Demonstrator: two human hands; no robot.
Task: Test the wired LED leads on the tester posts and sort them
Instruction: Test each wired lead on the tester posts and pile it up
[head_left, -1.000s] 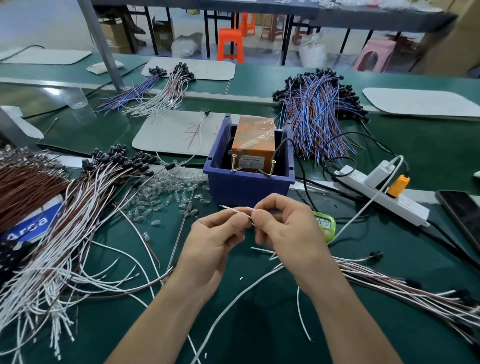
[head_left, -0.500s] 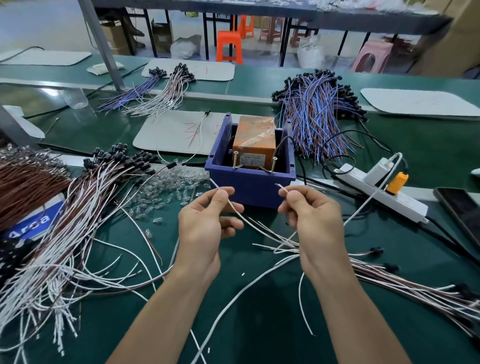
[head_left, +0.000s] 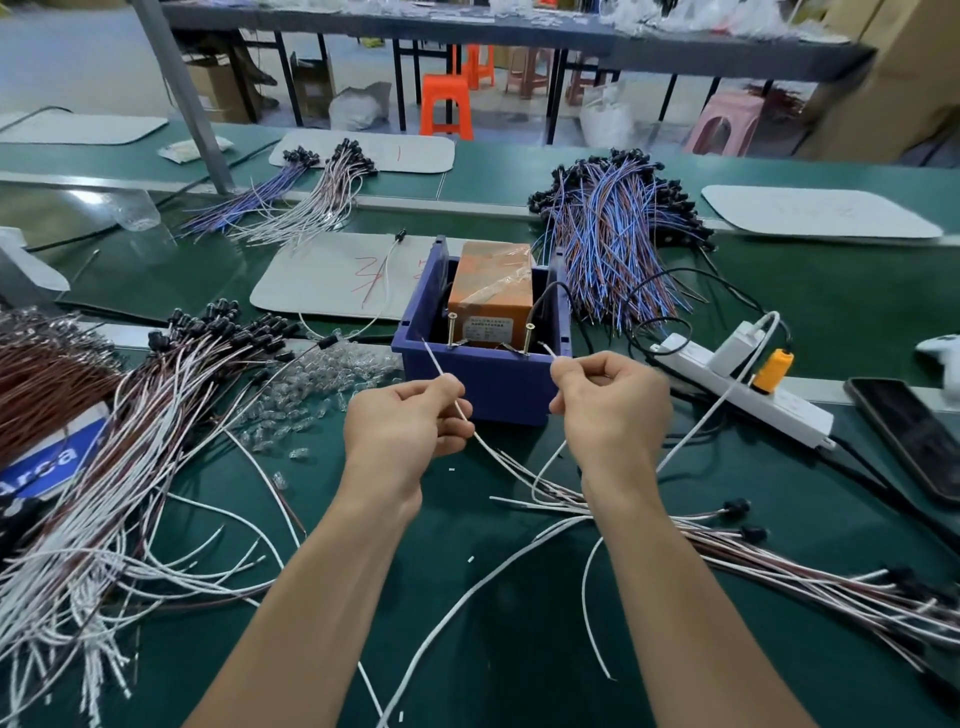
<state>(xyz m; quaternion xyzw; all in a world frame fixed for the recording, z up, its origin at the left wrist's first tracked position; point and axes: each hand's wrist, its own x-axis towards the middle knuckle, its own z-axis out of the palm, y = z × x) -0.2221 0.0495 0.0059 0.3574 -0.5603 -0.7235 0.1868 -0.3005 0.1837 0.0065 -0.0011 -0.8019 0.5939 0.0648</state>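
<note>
Left hand: the left hand (head_left: 400, 421) has curled fingers, with thumb and forefinger pinching a thin white insulated wire (head_left: 439, 366). It is held above the middle of the green table (head_left: 519, 649).
Right hand: the right hand (head_left: 613, 410) is also curled and pinches a second white wire end (head_left: 545, 347) between thumb and forefinger, level with the left hand and apart from it.
Held wires: both trail down from the hands toward the loose leads under the right wrist. I cannot tell whether they join.
Tester: an orange rectangular box wrapped in clear tape (head_left: 491, 291) sits inside a dark blue plastic bin (head_left: 467, 384), just beyond the hands.
Posts: two upright brass posts (head_left: 451, 330) stand at the bin's front wall. Each wire tip lies just outside its post, but contact cannot be told.
Left edge: a large heap of white-and-brown leads with black caps (head_left: 130, 441) spreads here, with small clear plastic LED pieces (head_left: 311, 384) scattered beside the bin.
Right edge: a sheaf of similar leads (head_left: 779, 561) lies near the front corner. A white power strip (head_left: 743, 395) and a dark phone (head_left: 914, 436) lie farther back.
Behind the bin: a bundle of blue-and-brown wires (head_left: 613, 249) lies to the right, and a pale grey mat (head_left: 322, 280) to the left.
</note>
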